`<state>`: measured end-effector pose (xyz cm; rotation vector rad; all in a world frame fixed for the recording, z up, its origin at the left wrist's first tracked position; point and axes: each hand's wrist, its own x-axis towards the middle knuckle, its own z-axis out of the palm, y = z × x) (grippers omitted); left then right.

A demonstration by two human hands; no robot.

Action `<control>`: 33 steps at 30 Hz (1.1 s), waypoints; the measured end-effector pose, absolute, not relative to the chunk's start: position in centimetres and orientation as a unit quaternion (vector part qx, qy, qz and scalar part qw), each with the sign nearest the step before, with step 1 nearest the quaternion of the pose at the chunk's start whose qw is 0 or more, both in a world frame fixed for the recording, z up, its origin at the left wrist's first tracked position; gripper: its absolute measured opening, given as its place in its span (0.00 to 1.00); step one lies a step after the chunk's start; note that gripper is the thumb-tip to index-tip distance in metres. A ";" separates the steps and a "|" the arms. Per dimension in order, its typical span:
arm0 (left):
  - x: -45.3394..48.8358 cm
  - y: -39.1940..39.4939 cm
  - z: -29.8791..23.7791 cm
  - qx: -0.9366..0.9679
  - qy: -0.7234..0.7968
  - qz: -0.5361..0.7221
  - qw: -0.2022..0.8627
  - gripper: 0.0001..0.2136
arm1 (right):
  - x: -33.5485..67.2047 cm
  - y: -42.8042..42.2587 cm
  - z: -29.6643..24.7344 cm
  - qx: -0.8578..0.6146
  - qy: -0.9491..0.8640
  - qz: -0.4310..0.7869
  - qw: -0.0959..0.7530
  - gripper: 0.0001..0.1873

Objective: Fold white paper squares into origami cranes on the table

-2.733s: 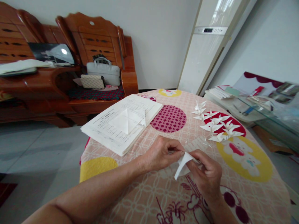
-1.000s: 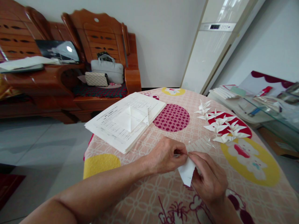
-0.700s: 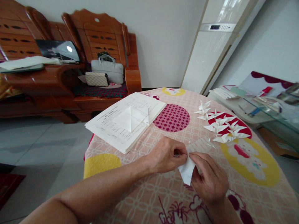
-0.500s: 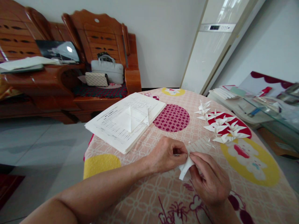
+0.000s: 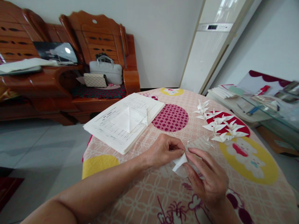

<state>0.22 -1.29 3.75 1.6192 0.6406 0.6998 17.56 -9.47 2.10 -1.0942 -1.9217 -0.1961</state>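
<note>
Between my hands, above the tablecloth, is a small piece of folded white paper [image 5: 179,162]. My left hand [image 5: 164,150] pinches its upper end with thumb and forefinger. On the other side, my right hand [image 5: 207,177] has its thumb at the paper's right edge and its forefinger by the top tip, the fingers curved around it. Several folded paper cranes [image 5: 223,124] stand in a cluster beyond my right hand. A creased white paper square [image 5: 129,119] lies on a stack of printed sheets [image 5: 105,124] past my left hand.
The round table wears a patterned pink tablecloth [image 5: 144,189]. Small paper scraps [image 5: 209,143] lie near the cranes. To the right is a glass-topped side table [image 5: 275,116] with papers and odds and ends. A wooden bench [image 5: 132,77] with bags stands behind, left of a tall white air conditioner [image 5: 205,53].
Both hands have shifted slightly left with the folded paper. The right thumb and forefinger have spread a little, showing more of the paper. The whole view has moved slightly.
</note>
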 end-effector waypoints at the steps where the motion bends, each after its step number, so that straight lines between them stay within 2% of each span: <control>1: 0.2 -1.2 3.6 0.676 0.272 0.289 0.620 0.08 | 17.5 -9.4 2.0 -0.442 -0.776 -0.072 0.444 0.14; 5: 0.3 -0.3 3.0 0.616 0.260 0.267 0.694 0.11 | 17.6 -9.3 1.8 -0.449 -0.769 -0.008 0.456 0.15; 8: 0.4 0.5 2.0 0.604 0.282 0.255 0.700 0.12 | 17.9 -9.0 1.9 -0.483 -0.729 0.113 0.473 0.15; 13: 0.7 1.7 -0.2 0.668 0.341 0.216 0.625 0.12 | 19.5 -8.0 1.2 -0.543 -0.615 0.336 0.463 0.15; 17: 0.8 2.0 -1.4 0.722 0.362 0.232 0.543 0.10 | 20.4 -7.3 0.6 -0.537 -0.607 0.437 0.391 0.15; 22: 0.9 1.6 -0.9 0.786 0.383 0.240 0.423 0.06 | 20.3 -7.2 0.8 -0.583 -0.644 0.371 0.330 0.10; 27: 1.0 1.4 -0.5 0.833 0.384 0.236 0.321 0.04 | 20.1 -7.3 0.8 -0.549 -0.711 0.291 0.329 0.06; 30: 0.6 1.8 -0.4 0.839 0.376 0.226 0.322 0.06 | 20.0 -7.4 0.8 -0.522 -0.748 0.261 0.317 0.04; 33: -0.4 2.6 0.7 0.841 0.330 0.225 0.365 0.16 | 19.7 -7.5 0.8 -0.531 -0.761 0.232 0.293 0.08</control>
